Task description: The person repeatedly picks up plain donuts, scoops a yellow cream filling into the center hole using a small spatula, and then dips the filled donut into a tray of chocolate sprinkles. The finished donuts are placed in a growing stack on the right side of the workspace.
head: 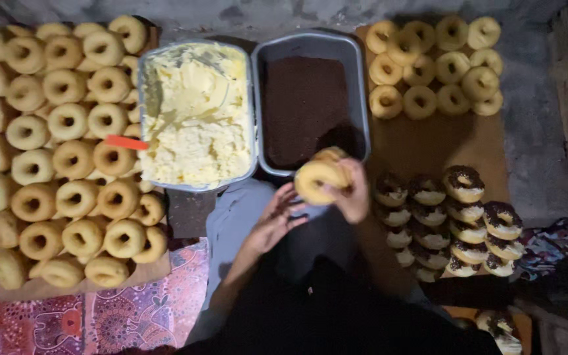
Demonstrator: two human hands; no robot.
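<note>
Head view, looking down: a big board of plain doughnuts [67,151] fills my left side, then a tub of pale yellow cream [195,112] and a tray of dark chocolate sprinkles [307,105], with sprinkle-topped doughnuts [455,220] stacked at right. My right hand [353,194] is closed around a plain doughnut [320,179] just in front of the sprinkle tray. My left hand [274,220] hovers beside it, fingers spread, holding nothing. I judge the doughnut light, soft and easily squashed; best gripped gently by its outer edge.
</note>
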